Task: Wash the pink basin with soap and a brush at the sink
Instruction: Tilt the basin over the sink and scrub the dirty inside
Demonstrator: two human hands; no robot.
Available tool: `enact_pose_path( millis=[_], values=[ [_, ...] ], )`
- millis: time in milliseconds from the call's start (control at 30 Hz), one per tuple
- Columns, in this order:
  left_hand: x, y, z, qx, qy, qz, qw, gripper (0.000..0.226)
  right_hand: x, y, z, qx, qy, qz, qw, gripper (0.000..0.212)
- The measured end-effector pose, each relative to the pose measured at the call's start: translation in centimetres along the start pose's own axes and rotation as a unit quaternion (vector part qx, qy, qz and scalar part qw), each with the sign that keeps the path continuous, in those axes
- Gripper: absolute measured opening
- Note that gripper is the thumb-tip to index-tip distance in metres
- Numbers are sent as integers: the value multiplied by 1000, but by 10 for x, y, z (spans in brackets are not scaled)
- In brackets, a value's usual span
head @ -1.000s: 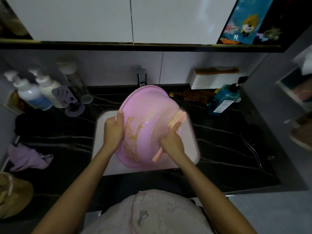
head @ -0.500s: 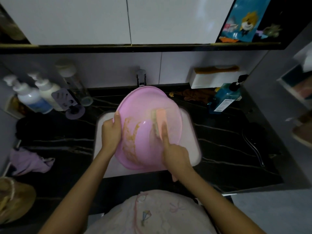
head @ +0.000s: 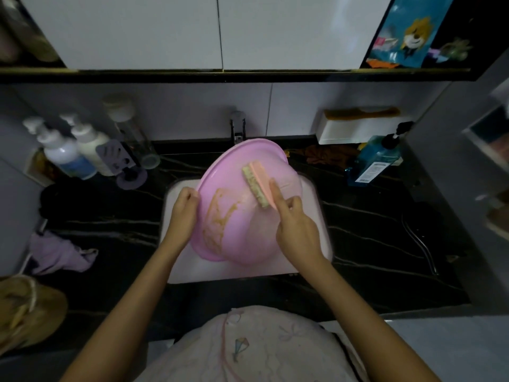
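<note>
Bottles crowd the black veined bench (head: pixel 110 216): two white pump bottles (head: pixel 64 155) and a clear bottle (head: pixel 129 133) at the far left, a blue pump bottle (head: pixel 376 161) at the far right, near a white wall box (head: pixel 358 128). A purple cloth (head: pixel 59 253) lies crumpled at the left edge. The faucet (head: pixel 238 126) stands just behind the pink basin (head: pixel 239 166), whose far rim covers its lower part.

The basin is round, smooth plastic, a little translucent, with brown smears on its left part. It is over the white square sink (head: pixel 316 194), tilted up on its edge. The left hand (head: pixel 183 208) grasps its left rim. The right hand (head: pixel 296 227) grasps the brush (head: pixel 260 186), forefinger stretched along the pink back, pale bristles against the basin. The long axis of the brush runs from far left to near right
</note>
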State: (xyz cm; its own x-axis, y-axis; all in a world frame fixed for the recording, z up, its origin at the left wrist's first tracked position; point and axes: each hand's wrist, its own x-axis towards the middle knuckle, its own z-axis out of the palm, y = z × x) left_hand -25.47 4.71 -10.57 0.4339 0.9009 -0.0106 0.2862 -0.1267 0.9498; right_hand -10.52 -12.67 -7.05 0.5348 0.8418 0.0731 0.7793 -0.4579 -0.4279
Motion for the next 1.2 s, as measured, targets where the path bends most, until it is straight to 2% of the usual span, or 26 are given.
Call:
enact_pose_path(
  millis=[200,367,467,600,667,733,767,800,867,900,933,967,1033,1067,1133,1200],
  values=[
    [-41,-32,-3,-35,34,-44,998,28,21,25,-14,-43,-3,77,996,69],
    [-33,-18,-3,-48,84,28,995,40,30,20,-26,63,-35,47,996,55],
    [-16,6,0,-10,43,90,995,30,26,-4,-21,105,-15,48,993,51],
    [5,15,2,30,6,131,991,35,0,-8,-15,-25,-60,-119,991,54],
    [7,18,10,47,1,130,990,38,21,13,-29,-46,-42,-55,997,52],
    [9,22,16,67,1,129,989,41,48,23,-37,3,-6,33,999,50],
    [11,23,19,77,0,122,990,42,50,20,-40,20,-11,36,999,50],
    [15,24,18,88,-2,111,990,43,45,11,-38,25,-36,9,999,50],
    [24,23,20,79,-11,93,993,44,17,3,-33,-20,-93,-111,989,52],
    [27,24,21,75,-22,92,993,44,6,7,-36,-39,-101,-141,984,52],
    [30,25,23,74,-31,94,992,44,6,17,-41,-65,-94,-130,985,51],
    [32,27,27,70,-35,94,992,44,20,30,-49,-76,-75,-82,991,49],
    [34,31,32,72,-41,92,992,45,53,45,-54,-41,-39,30,998,47],
    [35,30,33,74,-42,88,992,46,59,42,-53,-10,-29,44,999,46],
    [40,26,27,71,-32,73,994,47,48,27,-39,18,-54,-34,998,48],
    [45,21,19,57,-24,59,996,49,20,26,-32,-5,-90,-137,986,49]
  ],
)
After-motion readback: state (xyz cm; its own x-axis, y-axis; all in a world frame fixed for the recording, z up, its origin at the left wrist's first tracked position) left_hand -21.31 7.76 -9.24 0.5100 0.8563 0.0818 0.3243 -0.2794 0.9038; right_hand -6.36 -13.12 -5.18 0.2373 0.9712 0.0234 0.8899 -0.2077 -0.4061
